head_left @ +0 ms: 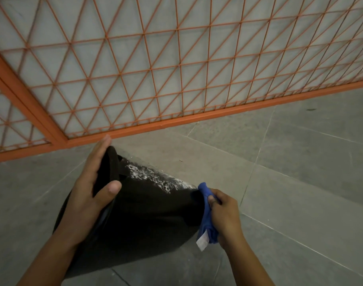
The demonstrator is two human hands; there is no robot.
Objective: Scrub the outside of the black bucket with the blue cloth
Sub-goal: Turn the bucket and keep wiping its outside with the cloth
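Note:
The black bucket (147,213) lies tipped on its side low in the middle of the head view, with white foam on its upper far side. My left hand (94,186) grips the bucket's rim at the left, thumb over the outer wall and fingers along the rim. My right hand (223,211) holds the bunched blue cloth (207,215) against the bucket's right end. A white tag hangs from the cloth's lower edge.
An orange metal grid fence (176,69) stands just beyond the bucket, its bottom rail running along the grey tiled floor (300,172). The floor stretches out to the right and behind the bucket.

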